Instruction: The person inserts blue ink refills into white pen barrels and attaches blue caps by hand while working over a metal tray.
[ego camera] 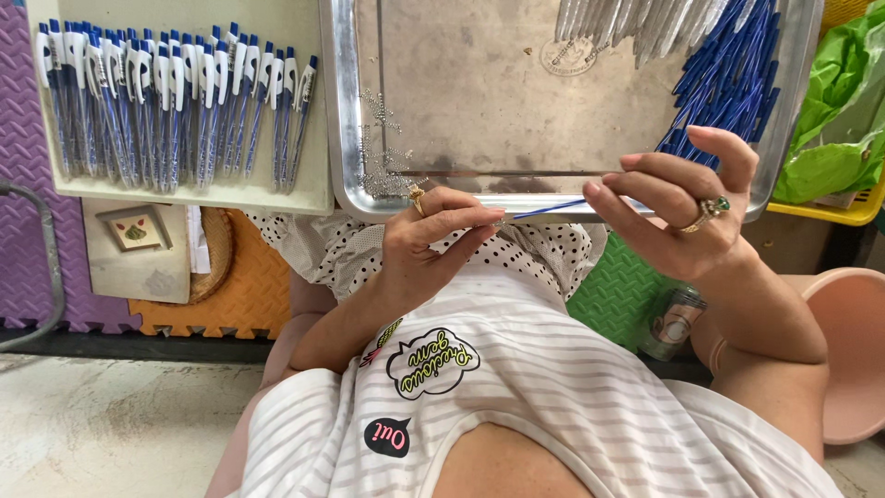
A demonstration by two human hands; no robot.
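Note:
My left hand (433,242) is held over my lap, its fingertips pinched on something tiny at the end of a thin blue pen refill (549,210). My right hand (678,207) grips the other end of that refill between thumb and fingers. Both hands hover at the near rim of a metal tray (461,101). A heap of blue refills (728,83) fills the tray's right side, and small metal springs (383,152) are scattered at its left. Clear pen parts (627,23) lie at its far edge.
A white tray (184,192) on the left holds a row of several assembled blue and white pens (166,101). Green plastic bags (839,101) sit in a yellow basket at right. A pink basin (853,350) and a can (673,323) stand on the foam floor mats.

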